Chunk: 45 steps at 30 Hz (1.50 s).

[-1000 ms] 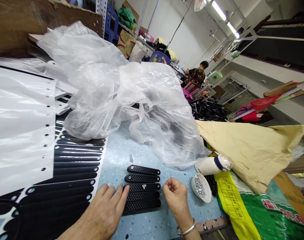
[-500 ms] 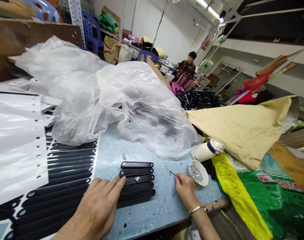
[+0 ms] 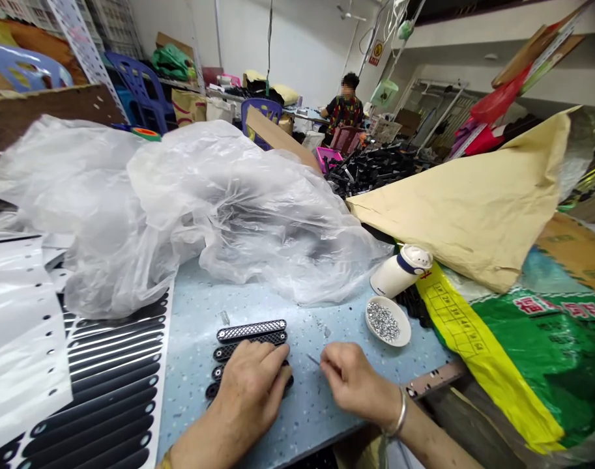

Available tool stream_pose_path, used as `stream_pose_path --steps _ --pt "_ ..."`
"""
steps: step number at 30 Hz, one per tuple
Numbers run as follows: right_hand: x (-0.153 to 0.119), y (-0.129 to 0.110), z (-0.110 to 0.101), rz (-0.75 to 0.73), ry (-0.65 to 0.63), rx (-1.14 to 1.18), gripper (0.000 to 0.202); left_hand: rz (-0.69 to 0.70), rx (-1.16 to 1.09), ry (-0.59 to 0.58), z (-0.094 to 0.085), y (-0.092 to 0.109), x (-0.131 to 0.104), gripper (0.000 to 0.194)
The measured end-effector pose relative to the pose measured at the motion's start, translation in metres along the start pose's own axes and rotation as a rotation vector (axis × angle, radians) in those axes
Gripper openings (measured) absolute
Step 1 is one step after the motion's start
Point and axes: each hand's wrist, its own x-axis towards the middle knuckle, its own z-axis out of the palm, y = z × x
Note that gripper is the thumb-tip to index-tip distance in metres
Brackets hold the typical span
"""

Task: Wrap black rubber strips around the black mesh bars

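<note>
Several black strips with a textured top and an eyelet at each end [image 3: 252,331] lie stacked side by side on the table. My left hand [image 3: 255,384] rests over the middle of them, fingers bent and closed together; its fingertips are hidden, so what they pinch cannot be seen. Right of the strips, my right hand [image 3: 358,381] is closed on a thin, dark, pointed tool [image 3: 313,359], its tip directed left toward the strips. Just beyond that hand stands a white bowl [image 3: 405,331] holding many small silver metal pieces [image 3: 382,321].
A white bottle [image 3: 395,275] leans behind the bowl. Crumpled clear plastic [image 3: 258,202] covers the table's far side. Flat black strips on white sheets [image 3: 101,384] lie at left. A green and yellow sack [image 3: 536,365] and tan paper [image 3: 473,215] are at right. A person [image 3: 345,107] sits far back.
My left hand has moved right and forward, from the strips' left ends to over their middle, covering the small silver pieces there. My right hand has turned, bringing the tool closer. The view has shifted.
</note>
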Motion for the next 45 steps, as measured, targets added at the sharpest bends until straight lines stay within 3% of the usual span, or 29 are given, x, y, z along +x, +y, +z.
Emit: stream_pose_path --steps 4,6,11,15,19,23,31,40,45 --pt "-0.002 -0.025 -0.003 -0.118 -0.064 0.278 0.015 0.027 -0.158 -0.231 -0.004 0.014 -0.002 0.025" --pt "0.000 -0.028 -0.005 -0.144 -0.038 0.349 0.015 0.015 -0.201 -0.250 -0.006 0.017 -0.003 0.028" --pt "0.002 -0.023 -0.008 -0.191 0.214 0.468 0.016 -0.050 -0.322 -0.139 -0.007 0.016 0.000 0.025" --pt "0.002 -0.023 0.001 -0.171 0.155 0.635 0.024 -0.067 -0.319 -0.038 -0.004 0.011 0.005 0.017" --pt "0.008 -0.015 0.009 -0.042 0.146 0.592 0.028 -0.009 0.015 0.135 0.000 -0.001 0.005 0.025" --pt "0.019 -0.006 0.016 -0.021 0.099 0.470 0.029 0.105 0.205 0.099 0.007 -0.012 0.001 0.020" --pt "0.028 -0.004 0.024 -0.076 0.046 0.286 0.028 0.083 0.256 0.017 0.015 -0.016 -0.006 0.025" --pt "0.038 -0.006 0.024 -0.096 -0.011 0.469 0.030 0.042 0.231 0.009 0.015 -0.014 -0.004 0.020" --pt "0.036 -0.012 0.024 -0.104 0.014 0.413 0.028 0.038 0.197 0.025 0.015 -0.013 -0.004 0.021"
